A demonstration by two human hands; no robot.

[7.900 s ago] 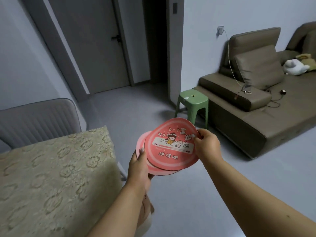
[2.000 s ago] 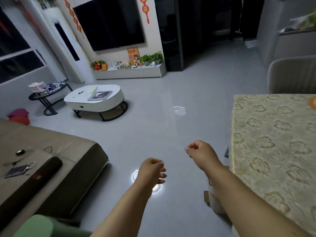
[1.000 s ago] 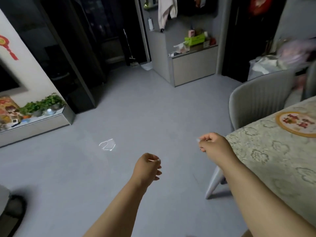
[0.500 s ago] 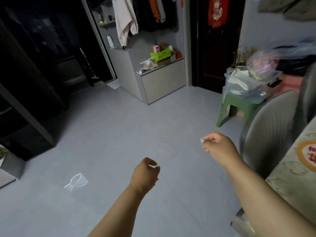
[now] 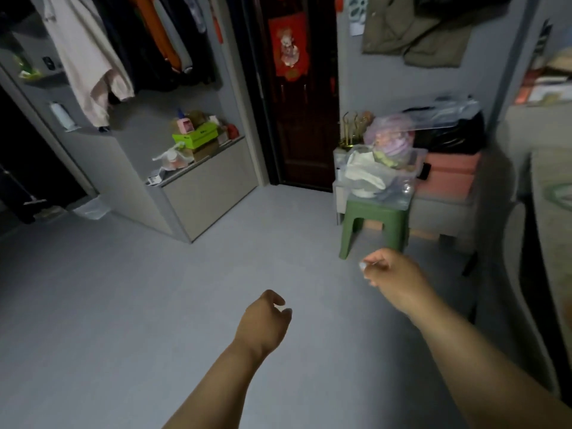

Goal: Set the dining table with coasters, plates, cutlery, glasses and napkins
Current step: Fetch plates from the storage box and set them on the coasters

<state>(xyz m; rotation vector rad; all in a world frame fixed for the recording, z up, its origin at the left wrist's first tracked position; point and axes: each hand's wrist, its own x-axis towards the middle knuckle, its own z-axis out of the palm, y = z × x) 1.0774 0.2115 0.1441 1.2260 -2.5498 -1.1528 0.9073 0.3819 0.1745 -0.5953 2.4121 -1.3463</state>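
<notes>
Head view: I am holding both bare forearms out over the grey floor (image 5: pixel 123 305). My left hand (image 5: pixel 263 323) is hanging low with its fingers loosely curled, gripping nothing. My right hand (image 5: pixel 393 274) is sitting higher and further forward, its fingers also loosely curled with the thumb resting near the fingertips, and it is carrying nothing.

Just beyond my right hand, a green plastic stool (image 5: pixel 374 222) is standing on the floor and bearing a clear plastic tub (image 5: pixel 399 178) heaped with white items and bagged goods; what it contains is too blurred to identify. To the right of my right hand, the patterned beige cloth of the dining table (image 5: pixel 554 243) is showing at the frame edge, with the rounded back of a grey upholstered chair (image 5: pixel 523 274) standing against it. Ahead of my left hand, a low grey cabinet (image 5: pixel 204 193) is carrying a lime-green box (image 5: pixel 195 138). Clothes (image 5: pixel 93 57) are hanging above it.
</notes>
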